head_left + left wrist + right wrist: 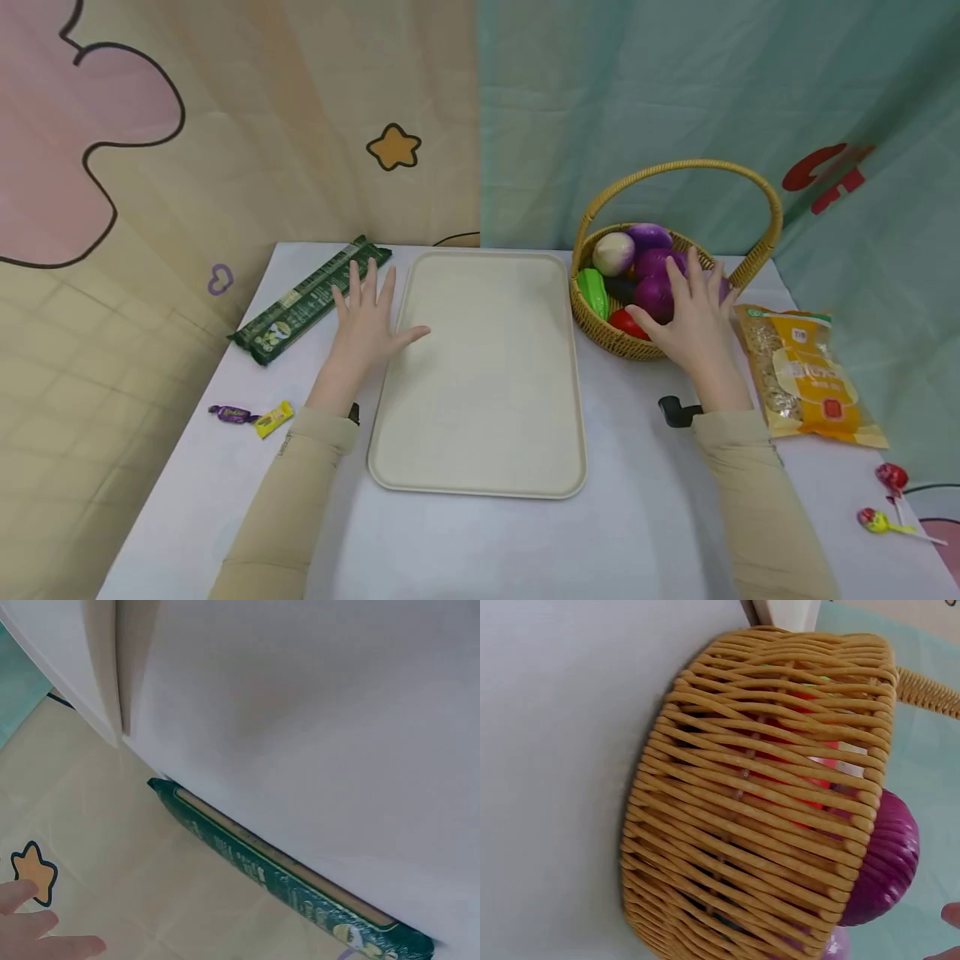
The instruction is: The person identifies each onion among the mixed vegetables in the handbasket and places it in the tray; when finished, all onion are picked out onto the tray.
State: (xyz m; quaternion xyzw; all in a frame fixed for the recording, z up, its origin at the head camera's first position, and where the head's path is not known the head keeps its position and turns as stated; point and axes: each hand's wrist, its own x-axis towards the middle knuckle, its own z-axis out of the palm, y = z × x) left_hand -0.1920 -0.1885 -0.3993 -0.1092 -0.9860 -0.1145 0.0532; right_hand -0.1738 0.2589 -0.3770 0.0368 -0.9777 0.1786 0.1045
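My left hand (364,327) is spread above the table between the tray and a long green packet (311,298), holding nothing. In the left wrist view the green packet (285,877) lies beyond the fingers. The beige rectangular tray (487,375) lies flat in the middle. Over the front right of a wicker basket (622,340), my right hand (697,325) has its fingers spread and grips nothing. Inside the basket are a purple onion-like vegetable (889,855), a white-and-purple turnip-like one (613,253), a green one (593,292) and a red one (628,323), partly hidden.
An orange-and-clear bag of grain-like food (813,375) lies right of the basket. Two lollipops (891,477) lie at the right table edge. A purple wrapped candy (234,414) and a yellow one (273,419) lie at left. The basket's tall handle (690,164) arches upward; curtains hang behind.
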